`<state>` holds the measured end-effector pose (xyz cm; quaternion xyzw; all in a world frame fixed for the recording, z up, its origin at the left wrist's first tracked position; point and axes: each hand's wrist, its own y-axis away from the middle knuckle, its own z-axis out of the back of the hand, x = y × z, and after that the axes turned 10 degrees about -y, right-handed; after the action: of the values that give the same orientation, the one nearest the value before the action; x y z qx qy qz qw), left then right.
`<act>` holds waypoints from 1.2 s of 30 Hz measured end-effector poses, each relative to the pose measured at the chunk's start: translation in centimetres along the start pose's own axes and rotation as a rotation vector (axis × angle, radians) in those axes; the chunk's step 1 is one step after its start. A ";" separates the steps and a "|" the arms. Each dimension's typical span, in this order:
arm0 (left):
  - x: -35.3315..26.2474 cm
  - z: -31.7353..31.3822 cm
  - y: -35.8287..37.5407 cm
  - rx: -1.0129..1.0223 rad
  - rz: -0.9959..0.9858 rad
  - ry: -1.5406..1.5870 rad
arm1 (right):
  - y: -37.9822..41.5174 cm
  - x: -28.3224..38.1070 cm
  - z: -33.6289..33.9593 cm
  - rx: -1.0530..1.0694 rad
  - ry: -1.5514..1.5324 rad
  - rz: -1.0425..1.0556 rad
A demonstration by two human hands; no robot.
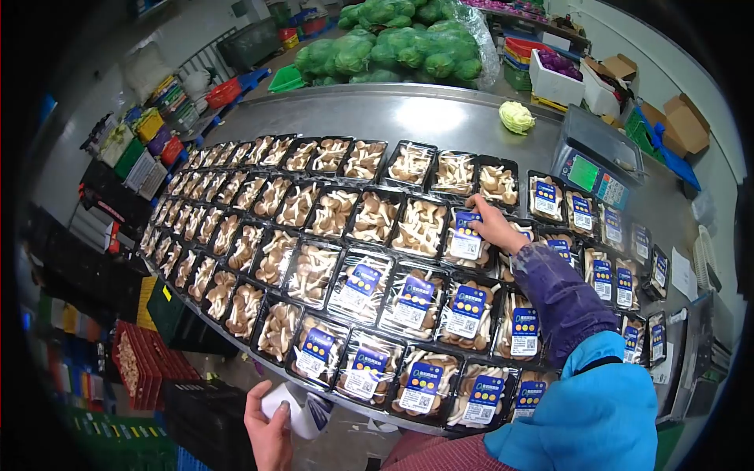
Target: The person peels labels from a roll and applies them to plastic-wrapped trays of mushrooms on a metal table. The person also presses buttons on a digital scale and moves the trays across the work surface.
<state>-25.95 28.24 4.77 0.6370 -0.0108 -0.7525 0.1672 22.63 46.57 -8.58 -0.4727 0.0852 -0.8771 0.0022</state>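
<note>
Mushroom trays (511, 166); right hand (492, 225) on label (466, 239); left hand (269, 432) holds roll (302, 416)

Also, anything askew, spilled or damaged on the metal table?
Two oddities. At the right end, one labelled mushroom tray looks turned out of line with its neighbours. A lone pale cabbage sits loose on the table, away from the green pile. No spill or damage visible.

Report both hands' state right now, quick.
Left hand: closed on a label roll.
Right hand: fingers on the blue-and-white label of a mushroom pack; can't tell if it grips anything.
</note>
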 end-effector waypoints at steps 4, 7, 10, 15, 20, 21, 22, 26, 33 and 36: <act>-5.6 0.7 3.7 0.172 -0.013 0.045 | 1.4 -0.5 -2.9 -0.009 0.733 0.182; -8.4 0.5 6.3 0.297 -0.270 0.168 | 1.5 2.2 -3.5 -0.205 0.992 0.333; -9.6 -0.5 5.1 0.098 -0.105 0.077 | 3.7 11.1 -6.8 -0.023 0.306 0.394; -8.4 -1.2 2.4 0.265 -0.027 0.360 | 13.1 27.0 -13.3 0.806 -0.720 0.609; -6.1 1.3 1.3 0.124 -0.014 0.607 | 14.7 30.2 -15.0 0.925 -0.865 0.289; -6.5 0.8 1.8 0.089 -0.022 0.685 | 15.1 30.3 -15.4 0.884 -0.934 0.178; -6.9 0.4 2.3 0.057 -0.028 0.763 | 15.3 30.3 -15.7 0.838 -1.000 0.062; -2.3 -0.3 2.8 0.294 -0.168 0.161 | 15.0 29.2 -16.8 0.633 -0.778 0.209; -4.4 -2.9 2.5 0.165 -0.158 0.031 | 13.2 29.1 -14.6 0.126 -0.209 0.778; -4.0 -4.0 1.6 0.205 -0.293 -0.208 | 12.9 28.2 -14.0 0.030 -0.237 0.822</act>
<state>-21.22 28.58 8.25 0.5643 -0.0118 -0.8254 -0.0116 -5.62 33.52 5.32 -0.4971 0.2530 -0.7439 0.3681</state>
